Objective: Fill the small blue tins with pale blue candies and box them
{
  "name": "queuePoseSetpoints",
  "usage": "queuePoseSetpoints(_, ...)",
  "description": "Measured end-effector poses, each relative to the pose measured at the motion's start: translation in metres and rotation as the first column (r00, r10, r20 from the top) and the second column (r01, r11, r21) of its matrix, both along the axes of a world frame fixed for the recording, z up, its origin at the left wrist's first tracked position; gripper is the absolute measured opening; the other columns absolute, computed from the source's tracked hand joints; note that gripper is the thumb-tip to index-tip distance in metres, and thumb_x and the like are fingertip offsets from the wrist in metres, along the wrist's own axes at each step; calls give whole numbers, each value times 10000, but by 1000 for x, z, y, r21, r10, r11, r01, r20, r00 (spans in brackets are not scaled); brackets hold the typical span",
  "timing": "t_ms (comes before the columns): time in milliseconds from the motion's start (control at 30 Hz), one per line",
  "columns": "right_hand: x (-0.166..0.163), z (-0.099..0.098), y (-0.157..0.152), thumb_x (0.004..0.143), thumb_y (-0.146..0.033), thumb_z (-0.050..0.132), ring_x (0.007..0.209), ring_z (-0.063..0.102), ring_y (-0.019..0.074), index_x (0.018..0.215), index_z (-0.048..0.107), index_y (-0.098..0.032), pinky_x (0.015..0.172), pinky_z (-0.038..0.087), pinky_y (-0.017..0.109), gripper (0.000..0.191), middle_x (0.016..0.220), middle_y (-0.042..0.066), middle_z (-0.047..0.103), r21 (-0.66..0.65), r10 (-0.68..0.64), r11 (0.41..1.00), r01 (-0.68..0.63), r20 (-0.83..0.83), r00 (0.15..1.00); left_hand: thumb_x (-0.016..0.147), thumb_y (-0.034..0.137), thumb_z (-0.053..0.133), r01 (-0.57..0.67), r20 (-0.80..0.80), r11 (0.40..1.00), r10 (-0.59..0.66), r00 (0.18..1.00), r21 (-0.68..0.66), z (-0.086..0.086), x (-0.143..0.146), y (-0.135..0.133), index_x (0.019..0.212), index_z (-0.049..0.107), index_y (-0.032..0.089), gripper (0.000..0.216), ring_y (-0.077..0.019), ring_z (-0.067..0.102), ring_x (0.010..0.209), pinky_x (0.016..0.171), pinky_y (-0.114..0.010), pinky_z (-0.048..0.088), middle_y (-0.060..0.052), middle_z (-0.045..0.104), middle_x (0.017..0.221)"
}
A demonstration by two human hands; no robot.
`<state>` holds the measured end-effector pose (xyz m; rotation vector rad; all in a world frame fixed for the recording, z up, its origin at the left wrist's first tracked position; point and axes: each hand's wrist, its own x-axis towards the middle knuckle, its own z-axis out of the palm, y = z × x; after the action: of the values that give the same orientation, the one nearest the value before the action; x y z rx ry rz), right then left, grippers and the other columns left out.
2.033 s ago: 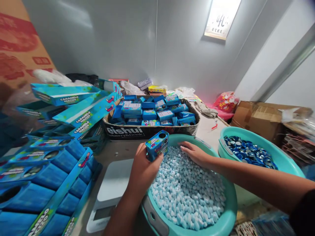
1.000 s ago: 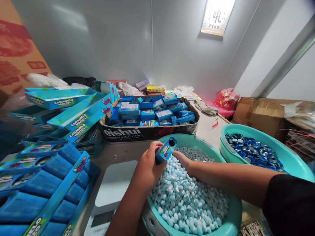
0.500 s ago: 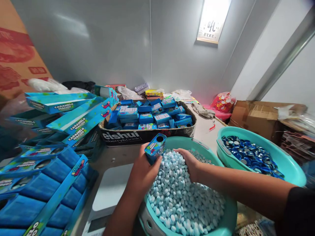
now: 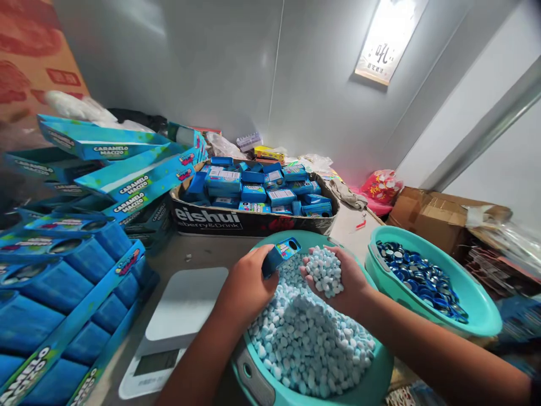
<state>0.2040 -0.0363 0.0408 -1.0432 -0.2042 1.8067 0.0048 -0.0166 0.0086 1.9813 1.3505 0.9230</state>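
My left hand (image 4: 251,279) grips a small blue candy tin (image 4: 281,255), tilted so that the round hole in its top faces right. Cupped just to its right, my right hand (image 4: 349,276) carries a heap of pale blue and white candies (image 4: 324,270) on its palm. The tin and the heap are close but apart. Both hands are above a turquoise tub (image 4: 382,369) full of the same candies. Part of my left fingers is hidden behind the tin.
A white digital scale (image 4: 186,304) lies left of the tub. Filled display boxes (image 4: 80,282) are stacked at far left. Behind stands a carton (image 4: 253,223) of blue tins. A second turquoise tub (image 4: 473,293) at right holds round blue lids.
My right hand has come up out of the candies, palm upward with a heap on it. The tin in my left hand has tipped toward the right. The view has shifted slightly.
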Motion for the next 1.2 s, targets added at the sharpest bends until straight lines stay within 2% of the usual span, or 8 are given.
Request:
queuePoseSetpoints(200, -5, 28, 18, 903, -285, 423, 674, 708, 222, 879, 644, -190, 489, 556, 275, 242, 746, 67, 718, 48, -103, 994, 101, 28, 994, 768, 154, 587, 39, -22, 999, -39, 999, 8, -3, -2, 0, 1181, 658, 231, 426, -241, 665, 958, 851, -327, 502, -59, 717, 1062)
queuePoseSetpoints(433, -14, 46, 39, 886, -301, 417, 682, 695, 199, 912, 634, -199, 501, 561, 259, 241, 756, 59, 715, 176, -145, 973, 147, -25, 989, 797, 238, 604, 123, -94, 992, -122, 988, 10, -1, -4, -5, 1281, 612, 206, 485, -292, 634, 1136, 980, -392, 499, -102, 679, 1231)
queuePoseSetpoints(600, -16, 45, 46, 879, -309, 410, 677, 685, 188, 907, 624, -208, 512, 563, 256, 238, 739, 46, 710, 227, -238, 944, 241, -39, 970, 794, 217, 607, 153, -64, 988, -151, 986, 25, -1, -3, -7, 1311, 594, 227, 517, -284, 593, 1233, 1055, -400, 462, -91, 637, 1325)
queuePoseSetpoints(733, -18, 41, 46, 872, -318, 393, 703, 689, 179, 896, 622, -218, 550, 571, 261, 251, 741, 28, 708, 245, -308, 919, 308, -41, 950, 809, 216, 601, 195, -57, 980, -193, 980, 36, -3, -4, -7, 1258, 628, 240, 451, -287, 607, 1205, 1049, -418, 460, -83, 652, 1298)
queuePoseSetpoints(1033, -10, 27, 47, 787, -309, 449, 728, 693, 156, 921, 619, -234, 631, 572, 281, 229, 760, 4, 698, 396, -290, 881, 259, 18, 957, 797, 207, 607, 239, -16, 967, -239, 971, 86, -6, -6, -8, 1242, 635, 267, 449, -280, 626, 1152, 972, -388, 492, -57, 678, 1243)
queuePoseSetpoints(1200, -5, 26, 51, 804, -304, 431, 696, 690, 130, 887, 592, -236, 610, 559, 242, 194, 738, -11, 693, 401, -324, 871, 284, 32, 946, 785, 196, 614, 235, 19, 969, -237, 971, 74, -7, -5, -7, 1212, 655, 275, 436, -280, 640, 1121, 948, -385, 500, -55, 690, 1211)
